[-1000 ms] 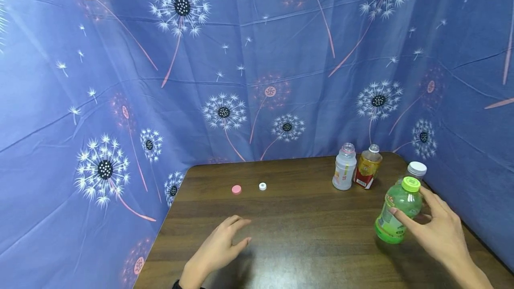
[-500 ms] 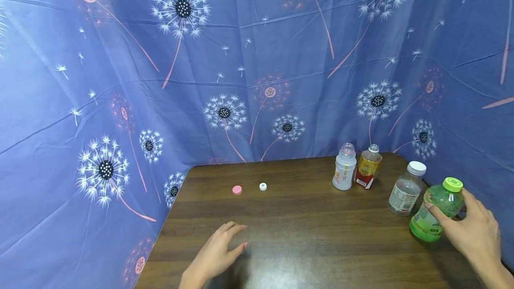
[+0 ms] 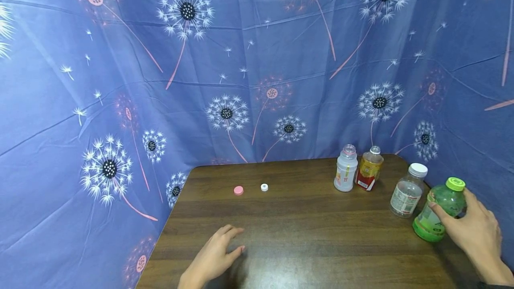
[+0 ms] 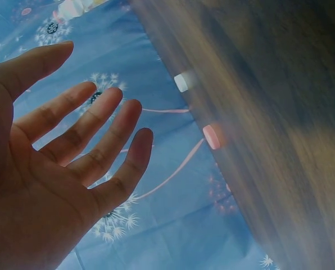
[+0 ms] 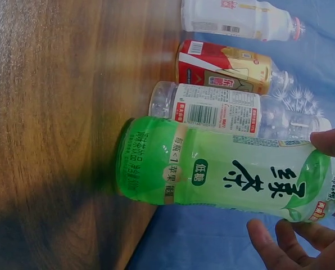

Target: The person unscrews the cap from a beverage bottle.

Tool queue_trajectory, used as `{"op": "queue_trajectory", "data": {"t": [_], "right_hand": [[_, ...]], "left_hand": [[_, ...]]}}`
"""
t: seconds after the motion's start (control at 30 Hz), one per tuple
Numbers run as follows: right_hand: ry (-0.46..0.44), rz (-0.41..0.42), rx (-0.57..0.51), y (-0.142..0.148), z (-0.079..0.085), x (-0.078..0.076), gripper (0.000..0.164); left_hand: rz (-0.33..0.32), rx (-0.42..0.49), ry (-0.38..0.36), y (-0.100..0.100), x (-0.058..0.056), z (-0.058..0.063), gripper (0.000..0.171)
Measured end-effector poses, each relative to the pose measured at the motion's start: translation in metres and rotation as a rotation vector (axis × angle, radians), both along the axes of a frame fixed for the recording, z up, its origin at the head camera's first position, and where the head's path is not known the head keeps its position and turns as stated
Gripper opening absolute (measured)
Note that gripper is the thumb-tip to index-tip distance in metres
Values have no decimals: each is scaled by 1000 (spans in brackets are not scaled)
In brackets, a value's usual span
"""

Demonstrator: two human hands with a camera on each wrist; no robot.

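Observation:
My right hand (image 3: 475,229) grips a green tea bottle (image 5: 212,169) with a lime-green cap (image 3: 455,184), thumb on one side and fingers on the other. The bottle stands at the table's right side, beside a clear bottle with a white cap (image 3: 407,191). My left hand (image 3: 214,253) hovers over the near left of the table; its fingers are relaxed and hold nothing in the left wrist view. Beyond it lie a pink bottle cap (image 3: 238,190) and a small white bottle cap (image 3: 264,187).
Two uncapped bottles stand at the back right: a white one (image 3: 346,168) and a red and yellow one (image 3: 369,168). Blue dandelion-print cloth (image 3: 257,57) hangs around the brown wooden table (image 3: 297,222) at the back and sides.
My right hand has carried the green tea bottle rightward, from in front of the clear bottle to beside it, uncovering that bottle. The left hand has drawn back slightly.

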State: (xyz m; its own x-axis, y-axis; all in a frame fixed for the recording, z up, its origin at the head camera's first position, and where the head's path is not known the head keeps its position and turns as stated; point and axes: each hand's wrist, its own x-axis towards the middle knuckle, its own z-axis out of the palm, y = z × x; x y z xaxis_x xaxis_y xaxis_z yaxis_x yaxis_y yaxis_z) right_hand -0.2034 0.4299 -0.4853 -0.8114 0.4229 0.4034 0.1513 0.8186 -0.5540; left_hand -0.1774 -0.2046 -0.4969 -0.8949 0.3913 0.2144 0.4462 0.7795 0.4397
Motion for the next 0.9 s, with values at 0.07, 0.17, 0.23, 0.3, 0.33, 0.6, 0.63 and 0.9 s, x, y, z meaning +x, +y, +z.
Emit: {"op": "queue_trajectory", "data": {"t": [0.07, 0.17, 0.23, 0.3, 0.33, 0.6, 0.63, 0.9], "right_hand": [[-7, -4, -3, 0, -1, 0, 101], [-6, -9, -9, -2, -3, 0, 103], [2, -8, -13, -3, -4, 0, 105], [4, -6, -16, -3, -5, 0, 106], [10, -4, -19, -4, -5, 0, 107], [134, -29, 13, -14, 6, 11, 106], [165, -33, 31, -16, 9, 13, 106], [359, 14, 60, -40, 36, 26, 79]], "left_hand": [[-8, 7, -18, -1, 0, -1, 43], [-18, 13, -44, -3, -2, -3, 43], [-21, 14, -55, -4, -3, -5, 43], [-19, 12, -59, -4, -4, -6, 42], [-19, 13, -59, -4, -5, -6, 42], [-5, -22, -17, 3, -14, -6, 41], [-5, -31, -6, 5, -16, -5, 41], [-28, -82, 24, 19, -29, 1, 42]]}}
